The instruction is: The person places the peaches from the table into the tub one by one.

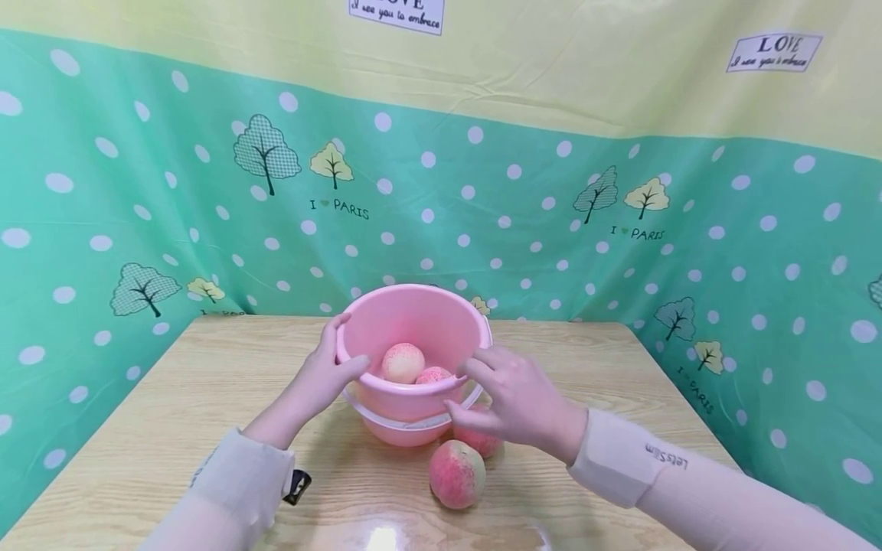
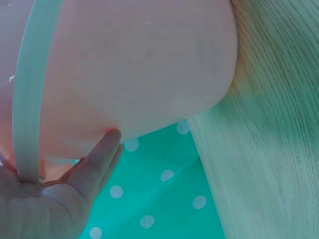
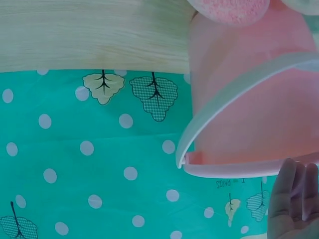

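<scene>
A pink bucket (image 1: 400, 398) stands on the table, leaning toward me, its white handle (image 1: 413, 423) hanging across the front. Inside lie a pale peach (image 1: 403, 363) and a pinker peach (image 1: 432, 374), the latter partly hidden by the rim. My left hand (image 1: 329, 375) holds the bucket's left side, thumb over the rim and fingers against the outer wall. At the right rim is my right hand (image 1: 513, 394), fingers fairly straight at the edge, thumb spread apart, holding no peach. Below it, a red-and-green peach (image 1: 458, 474) sits before another peach (image 1: 478, 441), partly covered by the hand.
The wood-grain table (image 1: 227, 367) ends at the back against a green dotted cloth (image 1: 427, 199), which also hangs at both sides. A small black object (image 1: 298, 487) shows beside the left sleeve.
</scene>
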A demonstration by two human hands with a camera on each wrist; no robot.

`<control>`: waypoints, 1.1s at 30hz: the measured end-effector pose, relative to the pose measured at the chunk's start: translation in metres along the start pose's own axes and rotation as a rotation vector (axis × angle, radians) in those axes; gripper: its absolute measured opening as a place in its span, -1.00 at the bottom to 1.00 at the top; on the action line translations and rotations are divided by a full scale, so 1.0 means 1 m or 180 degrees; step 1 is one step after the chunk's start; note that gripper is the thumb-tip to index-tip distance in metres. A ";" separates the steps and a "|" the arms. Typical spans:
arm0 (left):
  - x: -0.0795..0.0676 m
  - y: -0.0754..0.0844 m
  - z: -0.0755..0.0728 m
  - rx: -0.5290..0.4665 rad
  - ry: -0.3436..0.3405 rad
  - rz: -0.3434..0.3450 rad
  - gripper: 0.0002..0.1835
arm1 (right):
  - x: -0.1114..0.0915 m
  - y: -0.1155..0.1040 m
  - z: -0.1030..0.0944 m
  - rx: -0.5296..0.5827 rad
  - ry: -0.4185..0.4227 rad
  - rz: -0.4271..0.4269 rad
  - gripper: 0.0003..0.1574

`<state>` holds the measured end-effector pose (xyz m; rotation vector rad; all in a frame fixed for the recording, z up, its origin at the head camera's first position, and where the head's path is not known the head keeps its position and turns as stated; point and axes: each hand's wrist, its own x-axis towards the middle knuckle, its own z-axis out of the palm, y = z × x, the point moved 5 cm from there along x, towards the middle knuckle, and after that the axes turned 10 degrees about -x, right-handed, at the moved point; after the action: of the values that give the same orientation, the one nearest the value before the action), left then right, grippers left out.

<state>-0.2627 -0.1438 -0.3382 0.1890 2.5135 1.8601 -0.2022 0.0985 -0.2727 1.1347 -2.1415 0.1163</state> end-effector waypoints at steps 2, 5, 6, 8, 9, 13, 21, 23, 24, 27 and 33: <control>0.000 0.000 0.000 -0.0007 0.0002 -0.0019 -0.09 | -0.002 0.000 0.000 0.0044 -0.0002 -0.0015 -0.68; 0.000 -0.001 0.000 -0.0015 -0.0002 -0.0041 -0.09 | -0.004 -0.001 0.001 0.0068 0.0002 -0.0010 -0.68; 0.000 -0.001 0.000 -0.0011 -0.0002 -0.0047 -0.10 | -0.005 -0.001 0.001 0.0071 0.0006 -0.0009 -0.68; 0.000 -0.001 0.000 -0.0010 -0.0007 -0.0059 -0.10 | -0.006 -0.002 0.002 0.0077 0.0013 -0.0005 -0.68; 0.000 0.000 0.000 -0.0009 -0.0008 -0.0065 -0.10 | -0.007 -0.002 0.002 0.0081 0.0011 -0.0003 -0.68; -0.001 0.001 0.000 -0.0004 -0.0007 -0.0077 -0.09 | -0.011 -0.004 0.005 0.0117 -0.0048 -0.0008 -0.66; -0.002 0.002 0.000 -0.0017 -0.0008 -0.0073 -0.09 | -0.020 -0.009 0.014 0.0107 -0.0270 0.0016 -0.58; -0.002 0.002 0.000 -0.0018 -0.0009 -0.0067 -0.08 | -0.023 -0.010 0.016 0.0102 -0.0306 0.0010 -0.59; -0.002 0.002 0.000 -0.0019 -0.0013 -0.0068 -0.08 | -0.024 -0.011 0.018 0.0082 -0.0332 0.0007 -0.59; -0.001 0.002 0.000 -0.0007 -0.0016 -0.0056 -0.08 | -0.028 -0.013 0.022 0.0060 -0.0455 0.0038 -0.60; -0.001 0.002 0.000 0.0001 -0.0017 -0.0036 -0.08 | -0.034 -0.017 0.029 0.0047 -0.0648 0.0044 -0.67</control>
<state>-0.2619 -0.1435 -0.3365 0.1792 2.5061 1.8525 -0.1919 0.1006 -0.3198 1.1840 -2.3306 0.0234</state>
